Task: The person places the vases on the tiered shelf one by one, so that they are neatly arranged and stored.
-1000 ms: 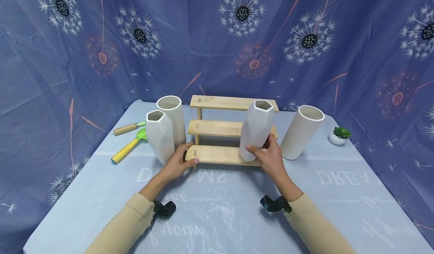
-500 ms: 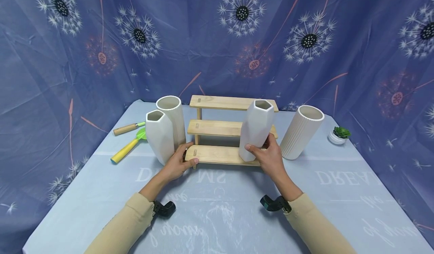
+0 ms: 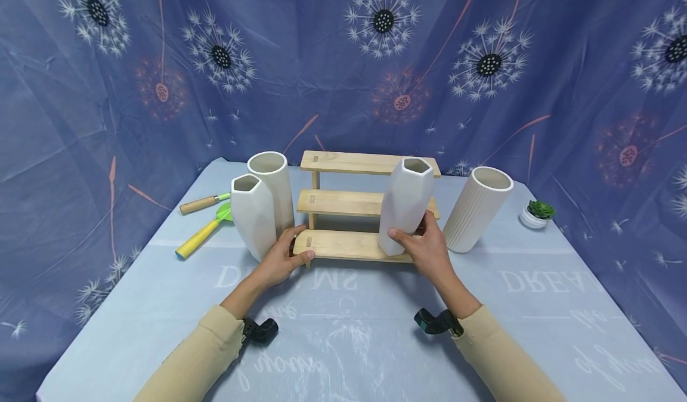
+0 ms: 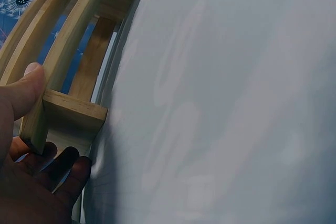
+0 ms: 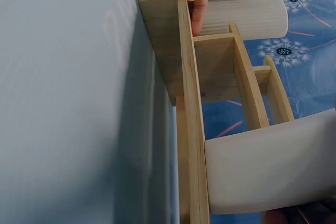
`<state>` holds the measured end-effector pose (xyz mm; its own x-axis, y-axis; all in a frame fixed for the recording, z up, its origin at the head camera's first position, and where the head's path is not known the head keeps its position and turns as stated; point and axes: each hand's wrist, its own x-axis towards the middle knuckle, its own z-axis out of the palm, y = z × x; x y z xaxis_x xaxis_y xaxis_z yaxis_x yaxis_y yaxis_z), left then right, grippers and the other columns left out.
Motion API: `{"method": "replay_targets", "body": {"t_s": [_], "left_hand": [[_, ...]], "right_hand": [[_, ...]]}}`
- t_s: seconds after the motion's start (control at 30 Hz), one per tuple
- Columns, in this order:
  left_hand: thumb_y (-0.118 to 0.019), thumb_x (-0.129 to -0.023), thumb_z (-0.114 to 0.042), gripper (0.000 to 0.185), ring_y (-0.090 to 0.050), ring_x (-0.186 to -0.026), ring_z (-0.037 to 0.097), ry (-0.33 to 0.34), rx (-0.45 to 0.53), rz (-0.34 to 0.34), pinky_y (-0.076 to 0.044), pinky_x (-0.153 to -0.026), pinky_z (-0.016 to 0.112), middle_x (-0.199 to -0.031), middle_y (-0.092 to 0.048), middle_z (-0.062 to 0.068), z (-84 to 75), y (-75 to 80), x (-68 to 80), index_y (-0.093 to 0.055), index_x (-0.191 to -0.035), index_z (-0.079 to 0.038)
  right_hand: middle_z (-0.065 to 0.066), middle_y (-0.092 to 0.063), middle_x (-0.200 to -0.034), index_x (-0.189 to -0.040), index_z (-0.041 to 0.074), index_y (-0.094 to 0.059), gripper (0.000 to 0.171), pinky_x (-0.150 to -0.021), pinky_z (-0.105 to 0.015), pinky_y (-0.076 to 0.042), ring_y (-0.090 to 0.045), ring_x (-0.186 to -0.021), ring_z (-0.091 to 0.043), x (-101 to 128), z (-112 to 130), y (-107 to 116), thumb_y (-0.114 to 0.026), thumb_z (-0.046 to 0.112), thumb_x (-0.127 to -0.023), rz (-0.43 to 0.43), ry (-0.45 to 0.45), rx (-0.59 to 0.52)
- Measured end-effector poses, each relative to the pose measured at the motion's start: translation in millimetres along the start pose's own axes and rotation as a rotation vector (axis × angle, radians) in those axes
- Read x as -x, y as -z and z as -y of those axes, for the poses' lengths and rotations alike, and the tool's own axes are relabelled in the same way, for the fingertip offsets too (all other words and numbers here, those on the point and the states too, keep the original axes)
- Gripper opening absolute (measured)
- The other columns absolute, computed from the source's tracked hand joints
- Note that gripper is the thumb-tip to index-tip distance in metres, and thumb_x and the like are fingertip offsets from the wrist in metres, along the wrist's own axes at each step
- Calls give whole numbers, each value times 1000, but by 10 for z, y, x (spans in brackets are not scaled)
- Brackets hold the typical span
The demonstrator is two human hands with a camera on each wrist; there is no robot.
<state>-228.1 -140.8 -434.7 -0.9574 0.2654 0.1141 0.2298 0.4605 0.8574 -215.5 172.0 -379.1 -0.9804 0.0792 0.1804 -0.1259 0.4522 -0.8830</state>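
In the head view my right hand (image 3: 427, 250) grips the lower part of a white faceted vase (image 3: 406, 202), thumb in front. The vase stands on the right part of the bottom step of a three-tier wooden shelf (image 3: 346, 244). The right wrist view shows the vase (image 5: 273, 166) with its base against that board; only a bit of the right hand shows there, at the lower edge. My left hand (image 3: 283, 257) holds the left end of the bottom step. Seen from the left wrist, its thumb (image 4: 32, 77) lies on the board and the other fingers curl around the end.
Left of the shelf stand another faceted vase (image 3: 256, 217) and a ribbed cylindrical vase (image 3: 279, 187) behind it. A second ribbed vase (image 3: 476, 211) is at the right, near a small potted succulent (image 3: 537, 214). A yellow-handled tool (image 3: 198, 238) and a wooden-handled tool (image 3: 201, 204) lie far left.
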Motion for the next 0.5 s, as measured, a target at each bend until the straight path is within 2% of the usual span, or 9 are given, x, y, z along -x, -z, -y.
{"method": "replay_targets", "body": {"t_s": [0.17, 0.5], "left_hand": [[-68, -86, -24, 71, -40, -129, 36, 5, 3, 1, -29, -109, 50, -143, -37, 20, -11, 0, -3, -32, -145, -6], [-68, -87, -24, 71, -40, -128, 35, 13, 2, -1, -29, -109, 50, -143, -37, 19, -17, 1, 0, -32, -145, -8]], "right_hand": [[-13, -52, -128, -141, 9, -34, 89, -95, -44, -43, -52, -112, -28, -4, -12, 34, -77, 48, -73, 14, -21, 12], [-12, -48, -133, -143, 14, -33, 89, -104, -47, -38, -49, -120, -28, 33, -17, 111, -78, 46, -73, 11, -25, -13]]}}
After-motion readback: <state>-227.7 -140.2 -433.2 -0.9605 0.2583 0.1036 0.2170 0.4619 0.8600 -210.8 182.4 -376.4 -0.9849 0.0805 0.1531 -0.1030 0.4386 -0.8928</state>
